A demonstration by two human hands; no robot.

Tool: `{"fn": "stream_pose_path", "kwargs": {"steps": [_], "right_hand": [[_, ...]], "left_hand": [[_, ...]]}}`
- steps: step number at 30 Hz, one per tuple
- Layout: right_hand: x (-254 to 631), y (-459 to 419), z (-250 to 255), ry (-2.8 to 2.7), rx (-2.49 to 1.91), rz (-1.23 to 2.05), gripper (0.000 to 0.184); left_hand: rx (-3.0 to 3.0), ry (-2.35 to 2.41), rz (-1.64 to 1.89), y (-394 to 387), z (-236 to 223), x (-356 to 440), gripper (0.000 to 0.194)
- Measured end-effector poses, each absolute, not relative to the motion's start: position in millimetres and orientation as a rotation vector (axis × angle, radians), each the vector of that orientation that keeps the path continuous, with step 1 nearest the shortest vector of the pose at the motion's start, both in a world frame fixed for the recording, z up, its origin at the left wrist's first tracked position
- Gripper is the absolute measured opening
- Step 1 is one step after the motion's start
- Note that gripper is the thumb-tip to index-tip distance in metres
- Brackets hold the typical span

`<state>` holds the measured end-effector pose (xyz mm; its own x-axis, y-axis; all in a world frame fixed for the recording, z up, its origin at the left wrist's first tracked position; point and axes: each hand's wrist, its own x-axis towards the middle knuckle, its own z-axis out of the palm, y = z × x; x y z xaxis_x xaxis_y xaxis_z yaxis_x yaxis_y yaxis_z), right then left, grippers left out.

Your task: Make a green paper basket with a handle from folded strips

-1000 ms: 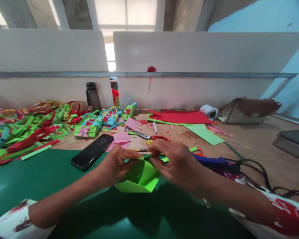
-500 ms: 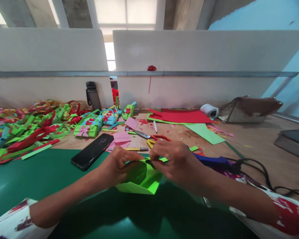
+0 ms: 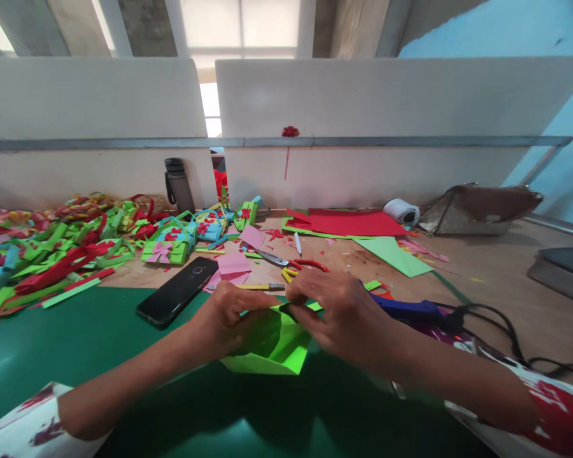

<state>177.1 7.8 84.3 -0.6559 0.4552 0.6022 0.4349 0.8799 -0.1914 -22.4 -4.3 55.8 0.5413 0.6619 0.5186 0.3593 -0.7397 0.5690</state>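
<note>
A small folded bright green paper box (image 3: 267,364) hangs between my two hands, its open side tilted toward me. My left hand (image 3: 229,318) pinches its upper left edge, thumb and forefinger pressed together. My right hand (image 3: 332,308) is closed at the upper right edge, fingertips almost touching the left ones. A small dark spot shows at the right fingertips; I cannot make out what it is. Just behind the hands lie scissors (image 3: 273,258) with red handles and a yellow craft knife (image 3: 262,287). A blue tool (image 3: 405,307) with a black cord lies beside my right wrist.
A black phone (image 3: 176,294) rests on the green mat (image 3: 100,337). Finished paper bags and strips heap at the left, near a grey bottle (image 3: 179,184). Red paper sheets (image 3: 358,222), a white roll (image 3: 401,212) and a handbag (image 3: 477,210) stand along the back.
Almost nothing differs. Both hands keep their pinch on the green paper box, and the view has shifted very slightly.
</note>
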Motion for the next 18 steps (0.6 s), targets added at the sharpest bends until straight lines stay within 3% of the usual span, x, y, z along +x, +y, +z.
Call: {"fn": "stream_pose_path", "kwargs": {"steps": [18], "right_hand": [[176.4, 2.5, 85.6, -2.361, -0.697, -0.029, 0.014]], "left_hand": [[2.449, 0.799, 1.063, -2.3, 51.4, -23.1, 0.021]]}}
